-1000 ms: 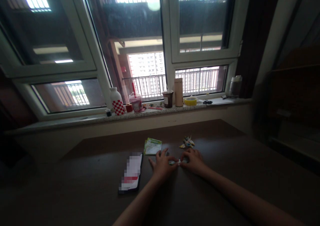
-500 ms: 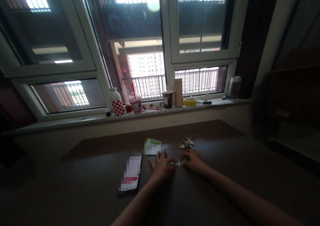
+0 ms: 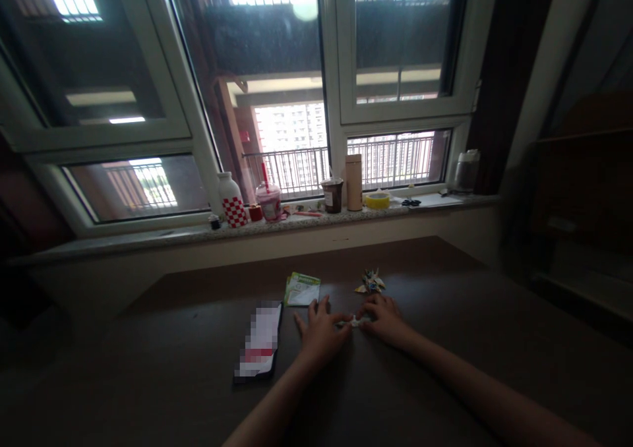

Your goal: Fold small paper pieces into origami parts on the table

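Observation:
A small, pale folded piece of paper (image 3: 355,321) lies low over the table between my two hands. My left hand (image 3: 322,326) pinches its left end with thumb and forefinger, the other fingers spread upward. At the opposite end, my right hand (image 3: 383,320) grips it between thumb and forefinger, its remaining fingers curled. Fingertips hide much of the paper. Just beyond my right hand sits a patterned, pointed folded-paper piece (image 3: 370,281). A green-and-white packet or sheets of paper (image 3: 303,290) lie past my left hand.
To the left a phone (image 3: 260,341) with a blurred screen lies on the dark table (image 3: 188,348). Along the windowsill (image 3: 301,223) stand a checked bottle (image 3: 232,200), drink cups (image 3: 332,195), a beige flask (image 3: 353,183), yellow tape (image 3: 378,200) and scissors (image 3: 411,202).
Both hands keep their pinch on the small paper, with only slight finger movement. The white part of the paper between the fingertips has changed shape a little.

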A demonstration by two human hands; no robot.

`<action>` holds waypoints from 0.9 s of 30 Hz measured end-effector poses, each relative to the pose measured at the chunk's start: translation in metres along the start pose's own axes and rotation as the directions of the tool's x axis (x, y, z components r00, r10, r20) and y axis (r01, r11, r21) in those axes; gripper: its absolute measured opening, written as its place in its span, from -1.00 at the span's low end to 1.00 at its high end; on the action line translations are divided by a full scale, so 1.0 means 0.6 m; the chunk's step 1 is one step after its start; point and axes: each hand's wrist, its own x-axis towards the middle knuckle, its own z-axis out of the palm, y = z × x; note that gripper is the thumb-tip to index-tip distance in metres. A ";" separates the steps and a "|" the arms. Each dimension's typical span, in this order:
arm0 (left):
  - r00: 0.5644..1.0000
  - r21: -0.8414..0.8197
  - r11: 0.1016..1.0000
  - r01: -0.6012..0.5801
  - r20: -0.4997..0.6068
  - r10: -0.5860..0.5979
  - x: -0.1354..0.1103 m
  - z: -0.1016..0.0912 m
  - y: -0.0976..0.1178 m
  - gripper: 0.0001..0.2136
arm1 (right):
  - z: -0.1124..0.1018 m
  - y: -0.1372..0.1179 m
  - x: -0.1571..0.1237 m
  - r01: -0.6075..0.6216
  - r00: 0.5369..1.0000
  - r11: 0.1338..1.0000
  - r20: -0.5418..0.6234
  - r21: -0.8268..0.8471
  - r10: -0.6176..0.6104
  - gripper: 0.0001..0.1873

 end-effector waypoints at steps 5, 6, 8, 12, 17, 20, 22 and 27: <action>0.997 0.008 1.000 0.002 -0.075 -0.002 0.001 0.008 0.006 -0.77 | 0.003 -0.004 -0.003 0.010 0.998 1.000 -0.063 0.002 -0.010 -0.77; 0.996 0.014 1.000 -0.001 -0.084 0.002 0.001 0.009 0.007 -0.77 | 0.004 -0.005 -0.003 0.011 0.998 1.000 -0.066 -0.001 -0.011 -0.77; 0.995 0.028 1.000 -0.010 -0.094 0.013 0.002 0.010 0.008 -0.77 | 0.004 -0.005 -0.002 0.009 0.998 1.000 -0.064 -0.002 -0.009 -0.78; 0.998 0.039 0.999 -0.015 -0.063 0.017 0.007 0.005 0.010 -0.78 | 0.002 -0.006 0.002 -0.024 0.998 1.000 -0.054 0.008 0.024 -0.78; 1.000 0.041 0.999 -0.005 0.015 0.004 0.009 -0.004 0.010 -0.77 | -0.008 -0.011 0.005 -0.053 0.999 0.999 -0.011 0.003 0.053 -0.77; 0.998 0.032 0.999 -0.019 0.055 0.017 0.010 -0.006 0.004 -0.75 | -0.016 -0.012 0.006 -0.062 0.998 0.998 0.027 -0.006 0.062 -0.78; 0.997 0.012 1.000 -0.023 0.074 0.022 0.011 -0.006 0.000 -0.75 | -0.018 -0.011 0.007 -0.066 0.997 0.998 0.040 -0.003 0.066 -0.78; 0.997 -0.014 1.000 -0.025 0.078 0.026 0.010 -0.008 -0.003 -0.74 | -0.019 -0.006 0.009 -0.053 0.998 0.998 0.043 0.019 0.052 -0.75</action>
